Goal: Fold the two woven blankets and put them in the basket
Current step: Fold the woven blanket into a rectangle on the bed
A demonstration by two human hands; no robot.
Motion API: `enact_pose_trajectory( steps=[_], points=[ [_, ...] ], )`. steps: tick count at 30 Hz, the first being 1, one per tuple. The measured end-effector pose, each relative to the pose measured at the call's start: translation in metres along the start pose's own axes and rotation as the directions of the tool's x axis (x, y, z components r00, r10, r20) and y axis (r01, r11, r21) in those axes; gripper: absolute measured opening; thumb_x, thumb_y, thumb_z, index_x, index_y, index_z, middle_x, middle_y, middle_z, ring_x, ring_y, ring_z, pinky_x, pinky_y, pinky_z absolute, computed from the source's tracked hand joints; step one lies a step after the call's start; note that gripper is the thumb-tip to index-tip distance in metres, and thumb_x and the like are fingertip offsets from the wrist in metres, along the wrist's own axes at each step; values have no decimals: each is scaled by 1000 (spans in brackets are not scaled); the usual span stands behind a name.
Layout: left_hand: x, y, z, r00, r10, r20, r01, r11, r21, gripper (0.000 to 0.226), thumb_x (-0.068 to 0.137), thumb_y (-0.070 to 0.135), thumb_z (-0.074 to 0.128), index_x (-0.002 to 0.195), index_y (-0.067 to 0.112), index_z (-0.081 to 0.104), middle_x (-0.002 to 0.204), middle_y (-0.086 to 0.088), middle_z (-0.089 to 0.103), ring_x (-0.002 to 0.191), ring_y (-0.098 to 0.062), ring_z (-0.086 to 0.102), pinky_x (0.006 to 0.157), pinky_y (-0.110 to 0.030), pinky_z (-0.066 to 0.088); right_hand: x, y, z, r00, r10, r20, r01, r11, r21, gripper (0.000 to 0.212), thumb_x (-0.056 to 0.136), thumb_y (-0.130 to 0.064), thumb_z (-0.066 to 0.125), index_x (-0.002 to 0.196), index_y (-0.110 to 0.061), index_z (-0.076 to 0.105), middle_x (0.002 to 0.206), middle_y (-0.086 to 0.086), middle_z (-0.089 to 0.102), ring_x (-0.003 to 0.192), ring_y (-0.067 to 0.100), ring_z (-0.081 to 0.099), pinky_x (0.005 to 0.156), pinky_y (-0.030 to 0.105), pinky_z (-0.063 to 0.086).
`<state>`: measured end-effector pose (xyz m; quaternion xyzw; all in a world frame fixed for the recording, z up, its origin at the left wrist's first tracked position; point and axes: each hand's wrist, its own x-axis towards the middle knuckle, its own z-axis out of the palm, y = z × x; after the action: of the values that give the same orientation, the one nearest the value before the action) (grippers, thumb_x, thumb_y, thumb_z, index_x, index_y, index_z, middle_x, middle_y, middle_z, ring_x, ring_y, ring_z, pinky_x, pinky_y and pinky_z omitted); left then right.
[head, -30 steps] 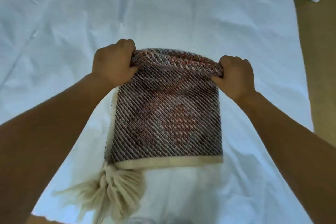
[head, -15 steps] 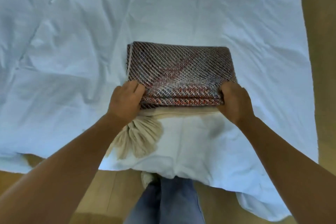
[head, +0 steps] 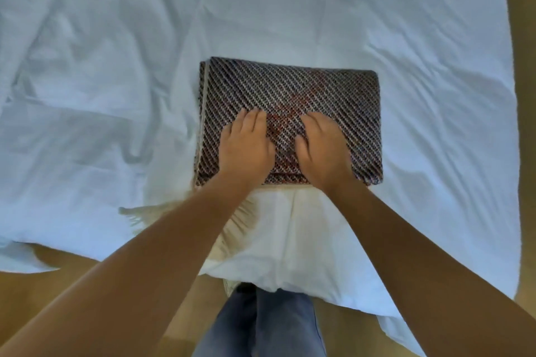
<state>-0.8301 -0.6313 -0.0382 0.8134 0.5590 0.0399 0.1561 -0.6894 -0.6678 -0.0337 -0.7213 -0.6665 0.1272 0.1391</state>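
Observation:
A dark woven blanket (head: 319, 90) with a diagonal pattern and a reddish centre lies folded into a thick rectangle on the white sheet (head: 116, 66). Its cream fringe (head: 145, 211) sticks out from under the near left corner. My left hand (head: 246, 148) lies flat on the blanket's near left part, fingers straight. My right hand (head: 322, 148) lies flat beside it on the near middle, fingers straight. Both palms press down on the top layer. No basket and no second blanket are in view.
The wrinkled white sheet covers the floor on all sides of the blanket. Bare tan floor (head: 522, 95) shows along the right edge and at the bottom. My jeans-clad legs (head: 261, 324) stand at the sheet's near edge.
Earlier both hands gripped the blanket's far edge and brought it toward me, folding it in half. They have since let go of the edge and moved inward, flat on top.

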Motion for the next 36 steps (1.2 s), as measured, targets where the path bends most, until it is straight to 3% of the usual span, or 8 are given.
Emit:
enact_pose_trajectory(
  steps=[2,5,10,15,20,23,27,36],
  points=[
    [19,6,18,1000,-14,19,13,999,43,60,96,31,25,147,13,-1,157,-5,-1,143,-21,-6,114,-39,-3,19,-8,19,998,-40,51,39,999,30,55,95,-36,26,142,-8,30,151,13,29,142,26,20,117,41,10],
    [25,-10,50,996,-77,39,72,991,112,63,96,42,16,145,15,-13,156,-5,-14,142,-20,-16,110,-39,-13,25,5,52,990,-44,136,56,994,-90,61,94,-49,13,147,-19,12,157,3,10,145,19,1,113,42,-11],
    [8,-32,78,971,-227,-79,233,970,70,73,89,59,17,148,18,3,156,-13,3,143,-26,0,111,-44,-6,3,48,75,998,2,69,19,950,-312,66,88,-59,27,145,-26,24,153,9,26,141,31,17,108,57,0],
    [3,-38,78,927,-373,-36,374,927,40,76,88,60,16,148,17,-1,155,-18,1,143,-29,-1,113,-45,-3,-13,93,61,969,232,79,-201,937,-286,71,85,-64,22,146,-29,15,156,9,14,143,31,8,110,55,-6],
    [25,-21,54,896,-442,48,436,895,97,80,87,54,25,147,13,-7,155,-17,-9,142,-31,-10,110,-53,-8,-2,93,33,945,274,177,-224,940,-257,72,86,-58,16,147,-20,16,157,8,10,145,26,3,112,52,-8],
    [50,9,40,942,-326,-83,333,939,88,79,81,41,24,145,11,-11,154,-11,-11,141,-28,-13,107,-50,-12,31,68,23,985,157,70,-148,982,-118,60,92,-44,27,143,-12,26,155,8,17,143,18,4,112,44,-11],
    [104,18,50,995,-94,-31,97,990,100,62,92,40,13,147,15,-4,156,-6,-3,142,-22,-9,109,-44,-13,92,41,38,992,-89,86,94,994,-56,53,96,-32,24,144,-10,24,154,9,23,143,21,12,113,36,-7],
    [132,-58,69,990,-141,-10,140,973,186,83,83,67,14,148,16,1,156,-16,2,143,-28,-1,111,-39,-11,108,113,58,993,12,118,11,982,-186,66,90,-51,26,147,-21,14,156,9,16,143,27,8,111,36,-12]
  ],
)
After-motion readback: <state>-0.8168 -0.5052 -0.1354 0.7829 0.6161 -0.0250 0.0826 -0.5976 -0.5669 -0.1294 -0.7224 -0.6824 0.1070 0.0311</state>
